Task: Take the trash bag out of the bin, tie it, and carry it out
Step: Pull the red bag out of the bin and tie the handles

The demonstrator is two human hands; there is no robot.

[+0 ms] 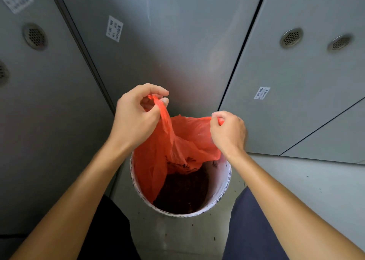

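A thin red trash bag [177, 149] hangs partly inside a round white bin [223, 182] on the floor below me. Dark waste fills the bag's bottom. My left hand [136, 115] is shut on one handle loop of the bag, pulled up above the bin's far left rim. My right hand [227, 131] pinches the other handle at the bin's far right rim, a little lower. The bag's mouth is stretched between both hands and stands open.
Grey metal locker doors [167, 42] with round vents and small labels stand directly behind the bin and on both sides. My knees in dark trousers [252, 230] flank the bin. Pale speckled floor [306, 180] shows to the right.
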